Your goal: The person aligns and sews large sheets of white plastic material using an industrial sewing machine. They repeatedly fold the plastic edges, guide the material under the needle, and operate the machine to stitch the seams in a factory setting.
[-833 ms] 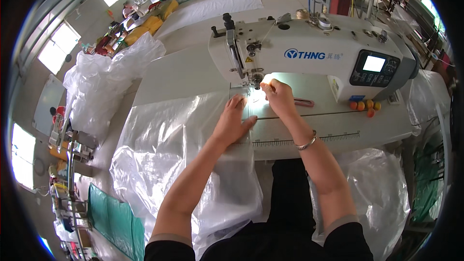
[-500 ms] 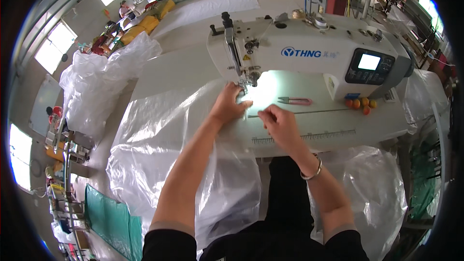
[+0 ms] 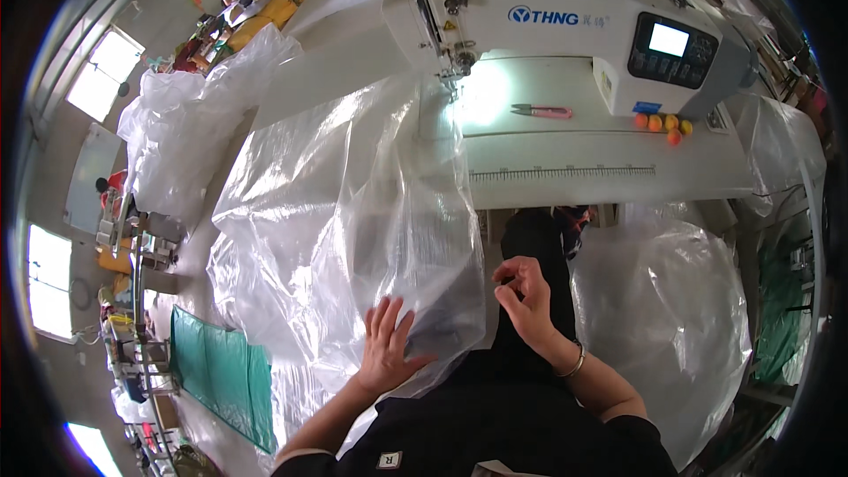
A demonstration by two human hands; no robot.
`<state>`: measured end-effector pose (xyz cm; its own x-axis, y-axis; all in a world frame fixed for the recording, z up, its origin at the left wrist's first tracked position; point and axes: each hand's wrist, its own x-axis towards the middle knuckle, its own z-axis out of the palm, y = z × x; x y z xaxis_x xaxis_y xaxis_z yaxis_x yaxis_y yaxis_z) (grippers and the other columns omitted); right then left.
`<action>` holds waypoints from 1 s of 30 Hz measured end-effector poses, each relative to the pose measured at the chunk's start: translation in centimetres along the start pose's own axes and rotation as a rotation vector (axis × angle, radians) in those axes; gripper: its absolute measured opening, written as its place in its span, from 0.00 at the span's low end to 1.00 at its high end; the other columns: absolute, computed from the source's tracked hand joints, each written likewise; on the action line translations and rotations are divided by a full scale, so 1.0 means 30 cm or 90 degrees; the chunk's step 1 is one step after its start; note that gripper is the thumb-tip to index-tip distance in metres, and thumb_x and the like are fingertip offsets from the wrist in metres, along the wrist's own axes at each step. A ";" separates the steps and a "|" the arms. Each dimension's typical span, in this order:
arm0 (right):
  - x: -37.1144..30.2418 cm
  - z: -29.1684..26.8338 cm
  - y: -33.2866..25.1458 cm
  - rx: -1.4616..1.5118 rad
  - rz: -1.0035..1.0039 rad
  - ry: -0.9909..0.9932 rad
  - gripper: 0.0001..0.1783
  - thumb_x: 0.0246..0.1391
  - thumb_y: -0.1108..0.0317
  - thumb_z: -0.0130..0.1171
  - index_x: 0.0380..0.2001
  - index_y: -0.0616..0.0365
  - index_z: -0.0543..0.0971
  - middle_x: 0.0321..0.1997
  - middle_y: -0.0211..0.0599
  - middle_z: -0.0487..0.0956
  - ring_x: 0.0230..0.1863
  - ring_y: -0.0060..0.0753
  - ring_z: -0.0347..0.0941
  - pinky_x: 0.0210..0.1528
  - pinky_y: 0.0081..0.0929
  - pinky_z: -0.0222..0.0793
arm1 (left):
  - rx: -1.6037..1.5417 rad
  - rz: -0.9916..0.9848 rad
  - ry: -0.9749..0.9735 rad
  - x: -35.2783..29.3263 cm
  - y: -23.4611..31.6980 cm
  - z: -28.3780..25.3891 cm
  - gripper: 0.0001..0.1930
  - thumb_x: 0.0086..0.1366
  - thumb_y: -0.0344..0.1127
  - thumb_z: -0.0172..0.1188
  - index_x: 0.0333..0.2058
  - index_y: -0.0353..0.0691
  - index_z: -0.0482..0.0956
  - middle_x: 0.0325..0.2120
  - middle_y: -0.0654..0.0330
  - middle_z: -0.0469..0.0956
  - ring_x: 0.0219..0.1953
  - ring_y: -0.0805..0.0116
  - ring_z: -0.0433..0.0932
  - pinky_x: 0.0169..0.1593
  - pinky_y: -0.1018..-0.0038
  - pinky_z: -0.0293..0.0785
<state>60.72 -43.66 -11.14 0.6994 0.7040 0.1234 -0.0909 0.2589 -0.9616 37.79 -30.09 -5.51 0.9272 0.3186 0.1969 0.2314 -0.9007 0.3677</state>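
A clear plastic sheet spreads over the left of the sewing table and drapes down its front toward my lap. Its far edge reaches the lit needle area of a white sewing machine. My left hand rests on or just over the draped plastic, fingers spread, holding nothing. To its right, by the sheet's right edge, my right hand hovers over my dark-clothed leg. Its fingers are half curled with a gap to the thumb, and nothing shows in them. Thread snips with pink handles lie on the machine bed.
Several small orange and yellow round things sit by the machine's right end. Crumpled clear plastic is heaped at the left, and more plastic hangs at the right. A green sheet lies on the lower left. A ruler scale marks the table front.
Both hands have drawn back from the needle area toward my body. My left hand has opened over the draped plastic, and my right hand's pinch has loosened. The view has tipped downward.
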 end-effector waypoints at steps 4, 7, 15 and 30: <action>-0.008 0.057 -0.017 -0.306 0.011 -0.053 0.24 0.49 0.68 0.65 0.48 0.61 0.71 0.46 0.38 0.75 0.43 0.26 0.74 0.38 0.22 0.69 | 0.023 -0.233 0.002 -0.270 -0.043 0.086 0.48 0.45 0.44 0.73 0.62 0.37 0.58 0.66 0.44 0.48 0.68 0.40 0.46 0.66 0.46 0.44; -0.071 0.171 -0.079 -0.246 0.250 -0.450 0.22 0.50 0.68 0.64 0.47 0.61 0.72 0.46 0.45 0.76 0.45 0.31 0.76 0.41 0.27 0.70 | -0.136 -0.155 0.061 -0.254 0.007 0.051 0.49 0.47 0.51 0.72 0.62 0.36 0.58 0.66 0.43 0.49 0.67 0.39 0.48 0.66 0.49 0.48; -0.160 0.328 -0.132 -0.263 -0.213 -0.656 0.27 0.46 0.65 0.63 0.52 0.59 0.73 0.49 0.48 0.74 0.46 0.47 0.74 0.50 0.36 0.71 | -0.142 -0.171 0.044 0.008 0.133 -0.179 0.35 0.51 0.43 0.69 0.54 0.32 0.67 0.51 0.48 0.72 0.56 0.48 0.67 0.57 0.61 0.65; -0.075 0.308 -0.074 0.093 0.296 -0.629 0.08 0.51 0.70 0.65 0.35 0.59 0.80 0.34 0.31 0.81 0.41 0.22 0.75 0.49 0.22 0.69 | -0.144 -0.049 -0.150 0.193 0.155 -0.530 0.09 0.59 0.22 0.52 0.38 0.32 0.76 0.28 0.54 0.76 0.28 0.65 0.77 0.34 0.73 0.73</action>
<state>52.80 -39.72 -7.02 -0.2943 0.9549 -0.0393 -0.3268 -0.1392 -0.9348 39.56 -27.73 11.77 0.9580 0.2832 -0.0447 0.2572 -0.7800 0.5706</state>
